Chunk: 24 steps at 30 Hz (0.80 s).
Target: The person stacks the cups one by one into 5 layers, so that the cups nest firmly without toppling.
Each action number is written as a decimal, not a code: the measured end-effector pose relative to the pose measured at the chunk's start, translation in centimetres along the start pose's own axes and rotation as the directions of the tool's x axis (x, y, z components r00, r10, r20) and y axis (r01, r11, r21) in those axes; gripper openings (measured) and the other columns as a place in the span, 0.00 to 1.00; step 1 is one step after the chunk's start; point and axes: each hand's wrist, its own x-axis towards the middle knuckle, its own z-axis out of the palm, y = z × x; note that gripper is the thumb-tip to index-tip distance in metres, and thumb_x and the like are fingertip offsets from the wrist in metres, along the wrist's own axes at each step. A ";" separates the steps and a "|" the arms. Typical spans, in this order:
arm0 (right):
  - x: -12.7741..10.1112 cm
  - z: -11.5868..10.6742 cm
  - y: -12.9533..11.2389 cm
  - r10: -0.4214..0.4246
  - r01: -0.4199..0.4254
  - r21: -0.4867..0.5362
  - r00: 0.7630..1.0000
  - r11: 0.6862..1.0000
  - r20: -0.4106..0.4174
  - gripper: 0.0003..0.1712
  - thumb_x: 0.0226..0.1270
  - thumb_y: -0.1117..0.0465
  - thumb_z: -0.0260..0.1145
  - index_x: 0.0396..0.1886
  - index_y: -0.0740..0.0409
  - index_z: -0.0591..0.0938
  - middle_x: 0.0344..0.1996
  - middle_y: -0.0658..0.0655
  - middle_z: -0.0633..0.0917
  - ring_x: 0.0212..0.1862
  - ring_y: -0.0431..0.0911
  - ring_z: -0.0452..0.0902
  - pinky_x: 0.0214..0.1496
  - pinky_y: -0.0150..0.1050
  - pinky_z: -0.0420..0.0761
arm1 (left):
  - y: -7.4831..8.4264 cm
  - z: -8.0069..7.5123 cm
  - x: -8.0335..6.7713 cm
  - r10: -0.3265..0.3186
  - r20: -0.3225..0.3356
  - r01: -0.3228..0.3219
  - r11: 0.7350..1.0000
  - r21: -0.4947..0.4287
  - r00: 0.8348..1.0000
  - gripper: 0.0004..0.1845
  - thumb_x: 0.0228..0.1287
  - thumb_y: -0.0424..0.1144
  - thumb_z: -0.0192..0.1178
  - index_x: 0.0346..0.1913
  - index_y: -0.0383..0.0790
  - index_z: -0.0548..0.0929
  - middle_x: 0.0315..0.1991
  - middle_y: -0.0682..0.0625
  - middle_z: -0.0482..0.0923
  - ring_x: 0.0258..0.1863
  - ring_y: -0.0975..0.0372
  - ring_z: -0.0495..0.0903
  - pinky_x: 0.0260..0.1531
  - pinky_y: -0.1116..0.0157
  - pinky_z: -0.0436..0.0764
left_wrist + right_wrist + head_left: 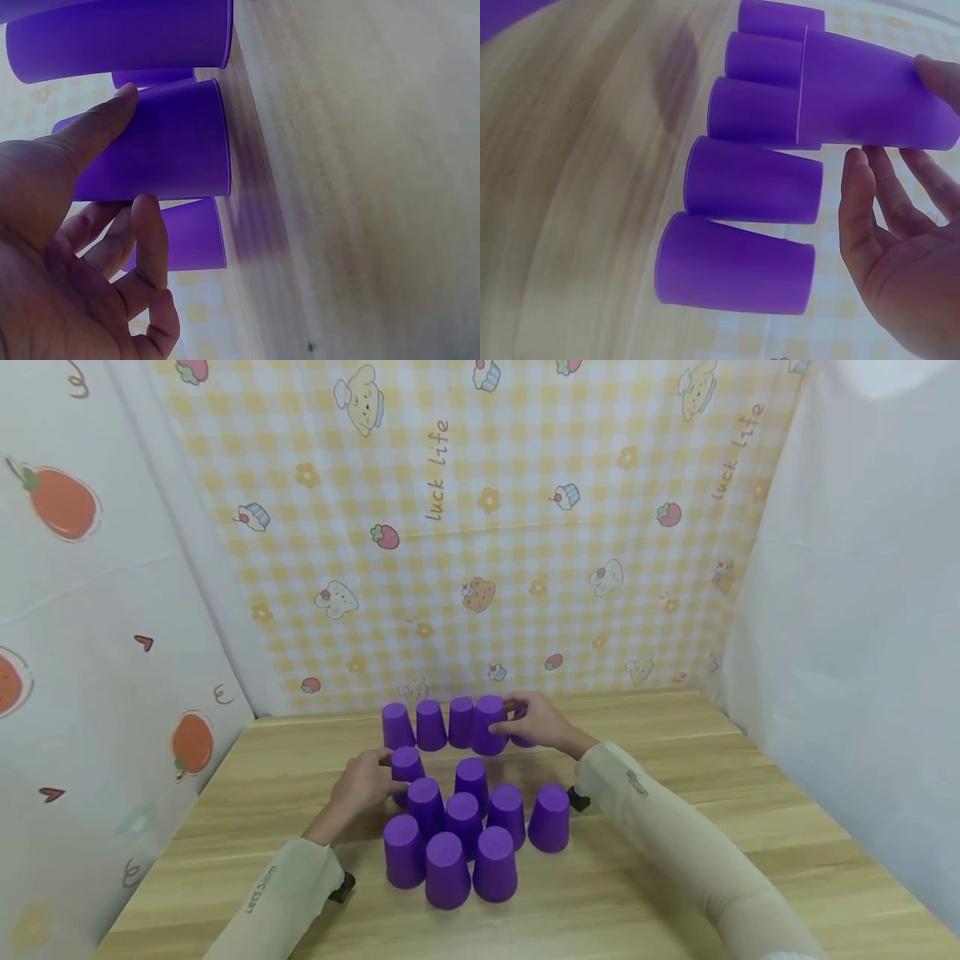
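Observation:
Several purple cups stand upside down on a wooden table [675,860]. My left hand [378,772] grips one cup [406,766] at the left of the front cluster [465,835]. In the left wrist view the thumb [97,124] and fingers lie on either side of that cup [172,142], which rests on the table. My right hand [517,718] holds another cup [489,724] at the right end of the back row [431,724]. In the right wrist view this cup [870,94] is lifted off the wood, pinched between thumb and fingers [859,187].
A yellow checked cloth [480,527] hangs behind the table. A fruit-print sheet [90,610] closes the left side and a white sheet [862,652] the right. Bare wood [750,760] lies to the right of the cups. One more cup [522,737] sits partly hidden behind my right hand.

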 end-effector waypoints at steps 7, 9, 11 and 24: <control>0.6 -0.4 -1.3 0.003 -0.004 -0.043 1.000 0.999 -0.019 0.30 0.58 0.57 0.76 0.59 0.63 0.80 0.49 0.60 0.86 0.48 0.54 0.83 0.51 0.45 0.82 | 0.4 0.0 0.3 0.022 0.010 -0.022 1.000 0.000 1.000 0.30 0.53 0.41 0.75 0.59 0.38 0.80 0.57 0.37 0.80 0.37 0.57 0.84 0.37 0.56 0.82; 0.7 -0.4 -1.7 0.006 -0.007 -0.046 1.000 0.999 -0.021 0.30 0.58 0.57 0.76 0.60 0.62 0.79 0.51 0.61 0.85 0.50 0.55 0.82 0.51 0.46 0.83 | 0.3 0.0 0.2 0.026 0.008 -0.026 1.000 0.003 1.000 0.29 0.52 0.41 0.76 0.58 0.39 0.80 0.56 0.38 0.80 0.42 0.53 0.84 0.42 0.51 0.81; 0.9 -0.3 -2.1 0.007 -0.008 -0.048 1.000 0.999 -0.010 0.31 0.59 0.57 0.76 0.61 0.60 0.79 0.52 0.61 0.84 0.51 0.56 0.82 0.51 0.45 0.83 | -0.1 0.0 0.2 0.032 0.003 -0.032 0.999 0.009 0.999 0.28 0.52 0.41 0.76 0.57 0.40 0.81 0.55 0.39 0.81 0.47 0.49 0.83 0.46 0.46 0.79; 1.7 -0.2 -2.3 0.021 -0.022 -0.054 1.000 0.998 -0.019 0.36 0.58 0.54 0.76 0.63 0.64 0.76 0.53 0.63 0.84 0.48 0.53 0.83 0.50 0.44 0.84 | 0.2 0.5 0.4 0.072 -0.035 -0.072 0.997 0.010 0.997 0.26 0.53 0.42 0.75 0.54 0.38 0.81 0.50 0.44 0.84 0.46 0.50 0.83 0.46 0.47 0.79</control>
